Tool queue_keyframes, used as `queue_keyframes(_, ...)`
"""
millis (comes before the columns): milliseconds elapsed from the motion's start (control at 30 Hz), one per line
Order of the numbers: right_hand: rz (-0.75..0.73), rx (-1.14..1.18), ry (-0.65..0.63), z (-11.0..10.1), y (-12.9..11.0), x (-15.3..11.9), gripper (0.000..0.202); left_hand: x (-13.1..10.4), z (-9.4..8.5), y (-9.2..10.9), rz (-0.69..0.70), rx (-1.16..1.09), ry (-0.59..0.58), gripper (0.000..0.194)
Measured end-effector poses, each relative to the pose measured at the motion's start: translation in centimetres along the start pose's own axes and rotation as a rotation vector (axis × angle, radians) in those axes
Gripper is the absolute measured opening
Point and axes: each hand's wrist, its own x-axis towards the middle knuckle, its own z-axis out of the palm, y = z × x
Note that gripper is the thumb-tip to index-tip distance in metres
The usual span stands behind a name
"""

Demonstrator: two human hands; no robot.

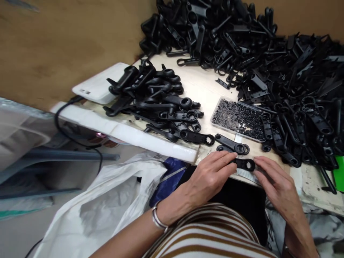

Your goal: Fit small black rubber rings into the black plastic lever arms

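At the table's front edge, my left hand grips a slim black plastic lever part with a ring-shaped end. Its fingers cover the part's left portion. My right hand is closed in a loose pinch at the ring end, fingertips touching it. Just beyond my fingers lie more black lever parts, one with a round hole. Behind them, a shallow clear tray holds small dark pieces, screw-like and tiny plugs.
A large heap of black plastic parts fills the back. Another pile lies to the left, beside a white device with a black cable. More parts crowd the right. A white sack hangs below the table edge.
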Motion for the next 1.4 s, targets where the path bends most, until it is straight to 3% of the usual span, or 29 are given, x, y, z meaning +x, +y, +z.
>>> queue_keyframes(133, -0.032, -0.052, 0.029, -1.3, -0.3, 1.6, 0.024, 0.5, -0.9, -0.1, 0.016, 0.032, 0.058, 0.010)
queue_keyframes(300, -0.041, -0.193, -0.026, -2.1, -0.6, 6.8, 0.019, 2.8, -3.2, -1.4, 0.003, 0.152, 0.009, 0.016)
queue_keyframes(433, 0.059, -0.469, -0.223, -1.1, -0.6, 11.4, 0.021, 6.0, -5.0, -3.2, -0.089, 0.385, -0.205, 0.018)
queue_keyframes(567, 0.112, -0.686, -0.357, 0.2, -0.7, 14.0, 0.021, 9.3, -5.8, -4.8, -0.133, 0.533, -0.456, 0.021)
queue_keyframes(800, 0.106, -0.737, -0.428, 0.4, -0.4, 14.2, 0.021, 14.4, -4.8, -6.7, -0.249, 0.640, -0.698, 0.036)
queue_keyframes(900, 0.111, -0.718, -0.442, 0.3, -0.3, 14.0, 0.021, 15.5, -3.7, -7.7, -0.204, 0.588, -0.762, 0.037)
queue_keyframes(1067, 0.101, -0.671, -0.435, 0.2, -0.2, 13.9, 0.023, 15.2, -2.1, -9.1, -0.113, 0.484, -0.794, 0.036)
queue_keyframes(1267, 0.094, -0.624, -0.426, 0.3, 0.2, 13.7, 0.021, 14.7, -2.7, -10.2, -0.094, 0.404, -0.846, 0.038)
queue_keyframes(1400, 0.100, -0.607, -0.435, 0.3, 0.0, 13.8, 0.020, 14.6, -3.3, -11.2, -0.134, 0.366, -0.729, 0.036)
